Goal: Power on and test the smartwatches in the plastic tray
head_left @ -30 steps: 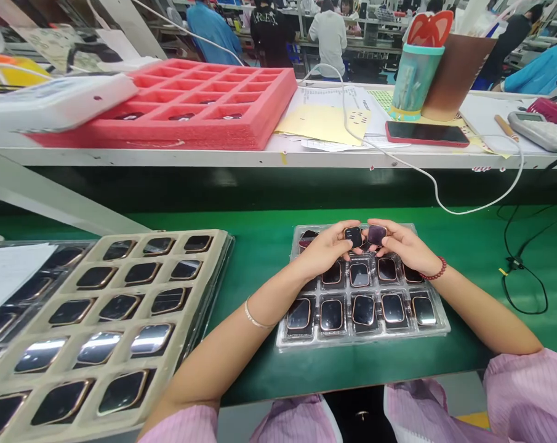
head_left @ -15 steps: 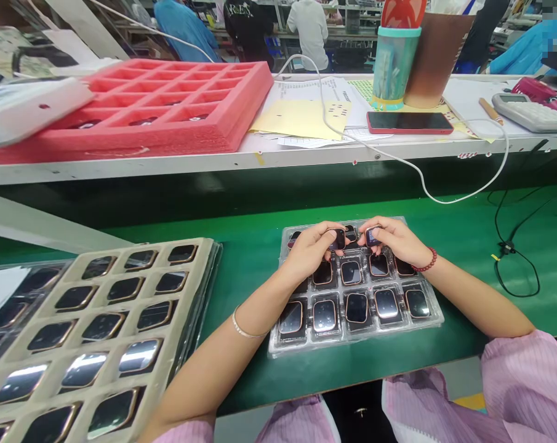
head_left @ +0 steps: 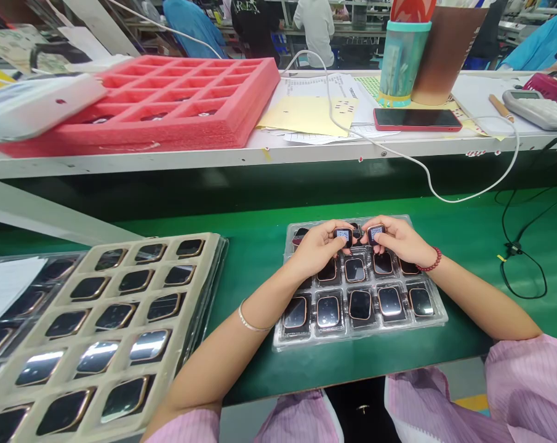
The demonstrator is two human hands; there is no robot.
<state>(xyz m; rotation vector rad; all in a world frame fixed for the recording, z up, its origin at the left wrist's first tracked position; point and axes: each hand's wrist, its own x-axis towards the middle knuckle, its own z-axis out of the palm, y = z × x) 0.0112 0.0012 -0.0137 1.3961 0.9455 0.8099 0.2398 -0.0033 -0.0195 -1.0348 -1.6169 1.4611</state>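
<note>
A: What step was in hand?
B: Nearest on the green bench [head_left: 248,289], at 8 o'clock in the head view, lay a beige tray [head_left: 200,280] of dark-faced devices [head_left: 72,410]; at 4 o'clock, a clear tray [head_left: 322,337], its near row filled. Over that tray's far part, the step looked to be thumbing two lit screens.

A: How did each hand stand?
B: The left hand [head_left: 318,249] pinched the left device [head_left: 341,233], thumb on its face, fingers behind; the right hand [head_left: 398,238] gripped the right device [head_left: 376,232] likewise. Both were held at about 3 o'clock, side by side and apart.

A: And the next move?
B: Probably it called for a steady pinch and thumbs off the patterns — the pocketed devices below sat close enough to be knocked.

A: How did those two look?
B: Rounded squares, dark-bordered, no straps seen. Each screen glowed pale with a blocky, code-like pattern — too small to read.

A: Farther off?
B: A pink foam tray [head_left: 256,114] on the white shelf [head_left: 306,154], at 10 o'clock.
</note>
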